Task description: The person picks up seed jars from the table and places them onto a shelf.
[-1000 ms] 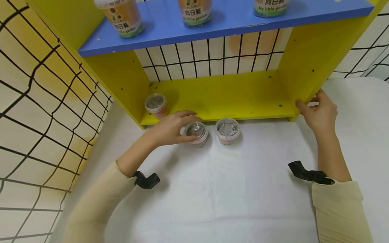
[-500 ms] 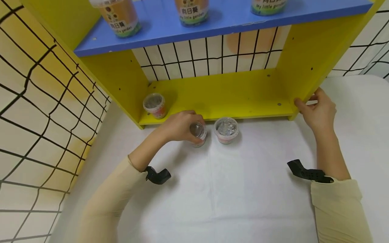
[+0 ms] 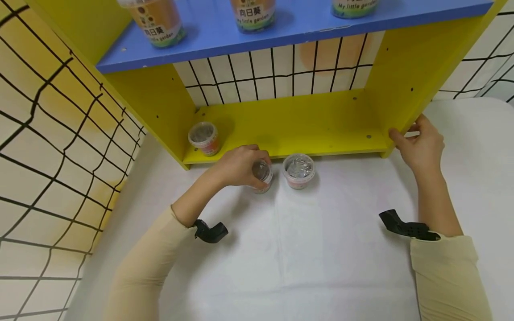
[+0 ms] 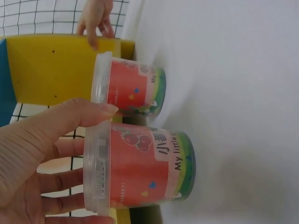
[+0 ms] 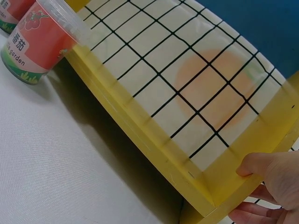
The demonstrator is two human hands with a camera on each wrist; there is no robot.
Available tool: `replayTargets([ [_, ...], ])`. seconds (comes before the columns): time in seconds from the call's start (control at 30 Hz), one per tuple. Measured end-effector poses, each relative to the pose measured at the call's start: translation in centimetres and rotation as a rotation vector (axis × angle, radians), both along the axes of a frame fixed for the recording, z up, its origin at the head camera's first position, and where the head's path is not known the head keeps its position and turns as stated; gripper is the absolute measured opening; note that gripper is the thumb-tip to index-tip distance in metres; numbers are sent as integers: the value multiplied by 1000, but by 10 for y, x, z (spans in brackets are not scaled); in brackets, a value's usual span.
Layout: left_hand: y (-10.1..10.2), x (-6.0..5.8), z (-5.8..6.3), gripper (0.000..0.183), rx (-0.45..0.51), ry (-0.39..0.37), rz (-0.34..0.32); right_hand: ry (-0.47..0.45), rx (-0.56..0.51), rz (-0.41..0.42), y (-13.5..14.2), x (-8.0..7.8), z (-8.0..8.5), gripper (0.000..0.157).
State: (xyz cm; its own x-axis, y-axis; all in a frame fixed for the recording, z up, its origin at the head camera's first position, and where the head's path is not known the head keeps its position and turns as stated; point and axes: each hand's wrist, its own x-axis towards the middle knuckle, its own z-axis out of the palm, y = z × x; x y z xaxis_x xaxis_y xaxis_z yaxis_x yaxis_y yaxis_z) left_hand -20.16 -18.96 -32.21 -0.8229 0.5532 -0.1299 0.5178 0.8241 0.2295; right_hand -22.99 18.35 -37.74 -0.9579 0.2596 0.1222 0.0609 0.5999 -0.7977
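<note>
**Gripping a red cup [image 4: 154,170] just in front of the yellow shelf unit [image 3: 301,113]**

Grasping the red cup by its clear lid [image 4: 98,172] with the left hand [image 3: 242,166], thumb to one side of the rim and fingers to the other, spread only enough to span it. Standing just beside, also before the shelf unit's front edge, on the white cloth [image 3: 321,249]: a second cup [image 3: 298,174], with crumpled silvery wrapping [image 3: 301,168] under its lid. Set upright inside the shelf unit, at the left end of the lowest board [image 3: 341,133]: a third cup [image 3: 205,139], perhaps with something greyish inside, too dull to name.

Lined up on the shelf unit's blue board [image 3: 209,42]: three orange cups [image 3: 156,24], partly cut off.

Legible in the left wrist view, not from the head: printed tomatoes and "OPEN" on the lid. Clearest from the right wrist: pinching the shelf unit's right side panel [image 3: 417,71] with the right hand [image 3: 423,145], thumb inside, fingers outside.
</note>
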Motion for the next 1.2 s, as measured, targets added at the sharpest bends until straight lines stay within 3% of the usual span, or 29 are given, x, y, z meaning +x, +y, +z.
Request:
replayTargets([
  [0.53,0,6,-3,48,-1,45,8,12,6,-3,0,1,-2,57],
  [0.83,1,5,-3,49,-2,58,-23,15,-4,1,2,2,-3,57],
  [1.03,-2,4,13,48,42,14,-61,5,0,8,3,2,-3,57],
  [1.2,-1,6,32,50,38,63,-48,14,-7,13,1,0,-1,57],
])
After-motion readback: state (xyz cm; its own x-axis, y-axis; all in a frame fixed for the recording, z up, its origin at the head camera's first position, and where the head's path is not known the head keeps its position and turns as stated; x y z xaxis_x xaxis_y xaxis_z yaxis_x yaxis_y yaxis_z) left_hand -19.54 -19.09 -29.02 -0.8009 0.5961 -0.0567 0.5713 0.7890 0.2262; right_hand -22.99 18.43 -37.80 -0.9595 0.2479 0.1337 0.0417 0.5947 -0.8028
